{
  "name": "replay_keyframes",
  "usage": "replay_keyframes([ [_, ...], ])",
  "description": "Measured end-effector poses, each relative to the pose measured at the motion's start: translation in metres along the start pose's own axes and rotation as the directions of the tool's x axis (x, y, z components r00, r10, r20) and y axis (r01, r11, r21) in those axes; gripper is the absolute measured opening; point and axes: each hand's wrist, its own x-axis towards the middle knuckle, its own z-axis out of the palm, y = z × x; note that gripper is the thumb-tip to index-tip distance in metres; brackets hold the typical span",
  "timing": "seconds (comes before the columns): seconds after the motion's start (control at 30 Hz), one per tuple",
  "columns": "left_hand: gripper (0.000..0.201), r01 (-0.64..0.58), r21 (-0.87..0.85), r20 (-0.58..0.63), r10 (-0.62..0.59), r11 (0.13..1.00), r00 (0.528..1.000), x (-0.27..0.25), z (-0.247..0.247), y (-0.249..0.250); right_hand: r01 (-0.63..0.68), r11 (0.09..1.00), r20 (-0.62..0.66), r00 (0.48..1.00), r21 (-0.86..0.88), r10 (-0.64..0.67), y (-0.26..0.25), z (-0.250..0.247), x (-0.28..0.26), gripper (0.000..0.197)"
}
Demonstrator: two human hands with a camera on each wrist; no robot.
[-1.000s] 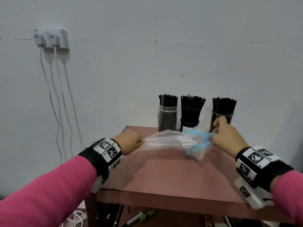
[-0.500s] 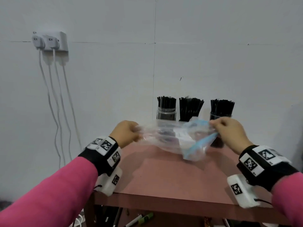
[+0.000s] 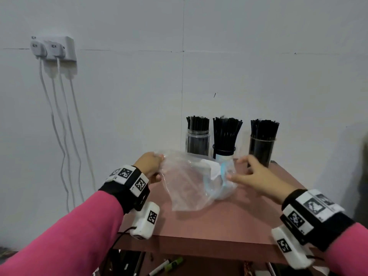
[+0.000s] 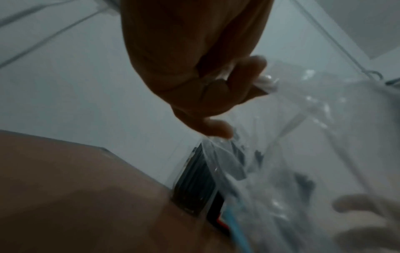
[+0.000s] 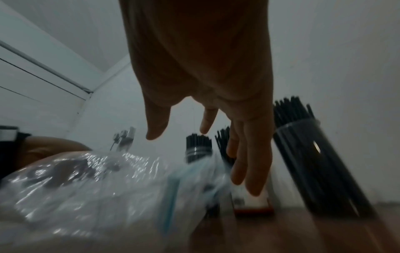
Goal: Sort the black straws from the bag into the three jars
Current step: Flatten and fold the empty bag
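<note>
Left hand (image 3: 150, 164) clenched on corner of clear bag (image 3: 196, 182), held above table (image 3: 229, 214). Right hand (image 3: 256, 177) released, fingers spread beside bag. Straws (image 3: 227, 130) stood in three jars (image 3: 198, 143) behind. Bag judged light, limp, slippery; best pinched at blue rim.

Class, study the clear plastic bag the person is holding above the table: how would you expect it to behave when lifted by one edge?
The bag probably hangs floppy: gripped only by the left hand, it sags and wrinkles toward the table. It is likely very light, since it looks empty. Its glossy film may be slippery; the right hand is open beside it.
</note>
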Motion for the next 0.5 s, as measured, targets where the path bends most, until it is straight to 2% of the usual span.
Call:
replay_keyframes([
  [0.1,0.007,0.055,0.028,-0.001,-0.055,0.998,0.998,0.003,0.000,-0.011,0.002,0.987,0.121,0.992,-0.162,0.018,0.005,0.018,-0.003,0.047],
  [0.2,0.057,0.055,-0.206,-0.101,-0.077,0.977,0.992,-0.006,-0.006,-0.003,-0.008,0.989,0.048,0.999,-0.146,0.015,0.005,0.025,0.002,0.037],
  [0.23,0.063,0.023,-0.181,-0.116,-0.044,0.983,0.992,-0.010,-0.009,0.001,-0.014,0.993,0.002,1.000,-0.121,0.014,0.005,0.025,0.005,0.031],
  [0.27,0.063,-0.027,-0.064,-0.107,0.020,0.998,0.994,-0.019,-0.012,0.005,-0.022,0.995,-0.040,0.999,-0.094,0.019,0.005,0.024,0.006,0.025],
  [0.33,0.052,-0.155,0.251,-0.019,0.165,0.956,0.986,-0.035,-0.016,0.007,-0.022,0.999,-0.107,0.994,-0.038,0.018,0.006,0.021,0.010,0.013],
  [0.37,0.046,-0.200,0.380,0.074,0.185,0.903,0.980,-0.043,-0.015,0.007,-0.014,1.000,-0.129,0.992,0.000,0.014,0.006,0.020,0.011,0.007],
  [0.4,0.044,-0.225,0.475,0.184,0.154,0.851,0.971,-0.049,-0.013,0.005,-0.002,0.999,-0.139,0.990,0.035,0.007,0.004,0.019,0.012,0.003],
  [0.43,0.047,-0.242,0.524,0.284,0.101,0.816,0.953,-0.053,-0.011,0.001,0.013,0.998,-0.143,0.990,0.059,-0.004,0.002,0.018,0.012,0.004],
  [0.5,0.054,-0.234,0.479,0.372,0.046,0.846,0.927,-0.057,-0.004,-0.005,0.028,0.997,-0.136,0.991,0.074,-0.017,-0.001,0.019,0.013,0.012],
])
